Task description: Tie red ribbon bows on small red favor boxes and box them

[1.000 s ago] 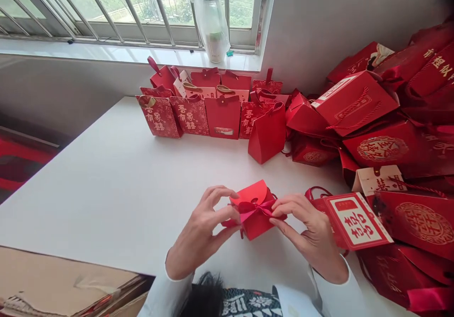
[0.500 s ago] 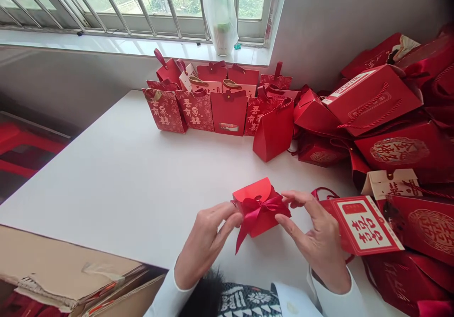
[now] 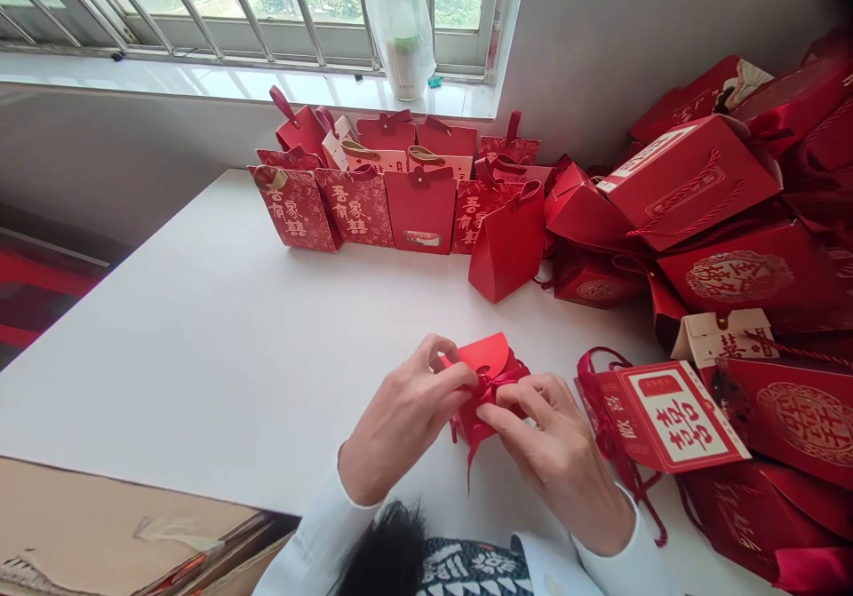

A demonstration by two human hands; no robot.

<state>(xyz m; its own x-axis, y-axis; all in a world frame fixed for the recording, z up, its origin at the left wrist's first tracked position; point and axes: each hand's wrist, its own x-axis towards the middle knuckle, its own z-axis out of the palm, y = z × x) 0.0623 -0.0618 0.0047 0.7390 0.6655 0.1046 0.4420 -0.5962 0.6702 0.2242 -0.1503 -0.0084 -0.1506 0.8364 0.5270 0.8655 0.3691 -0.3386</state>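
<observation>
A small bright-red gift box (image 3: 491, 353) rests on the white table in front of me, its rounded flap folded over on top. A dark-red ribbon (image 3: 493, 385) is tied in a bow across the box, with one tail hanging down its front. My left hand (image 3: 419, 405) pinches the bow from the left, thumb and fingers closed near the knot. From the right, my right hand (image 3: 556, 445) pinches the bow's other side, its fingers bent and closed on the ribbon. Both hands cover parts of the bow and the box sides.
Red gift bags (image 3: 356, 210) stand in rows at the table's back, with a plain red bag (image 3: 506, 241) at their right front. A heap of red boxes (image 3: 726, 267) fills the right side. Cardboard (image 3: 99, 516) lies lower left; a wrapped bottle (image 3: 403, 45) stands on the sill.
Both hands have moved inward from the box's sides onto the bow and closed on the ribbon. The view has shifted slightly.
</observation>
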